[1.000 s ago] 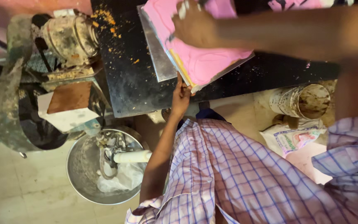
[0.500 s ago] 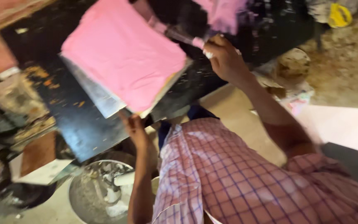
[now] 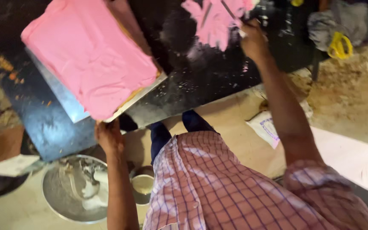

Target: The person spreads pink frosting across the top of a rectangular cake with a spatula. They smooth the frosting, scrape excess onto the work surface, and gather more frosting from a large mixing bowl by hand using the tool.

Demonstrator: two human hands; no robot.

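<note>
The pink-iced slab cake sits on a flat metal tray on the dark worktop, and everything else is placed from that cake. The left hand is at the cake's near corner, just below the edge of the tray, with its fingers curled up against the tray rim; whether they pinch the rim or only press on it cannot be told from this angle. The right hand is well off to the right of the cake, out over the worktop, closed around the handle of a thin tool whose blade runs up into a smear of pink icing spread on the dark surface; the blade itself is blurred and its shape is unclear. Between the cake and that smear the worktop is bare black, flecked with pale crumbs. Below the cake, on the floor past the worktop's edge, stands a wide steel bowl with white residue in it, and just right of it a small cup of pale cream. The person's checked shirt fills the lower frame beneath the cake. Far right of the cake, a yellow-handled object lies by some grey cloth.
</note>
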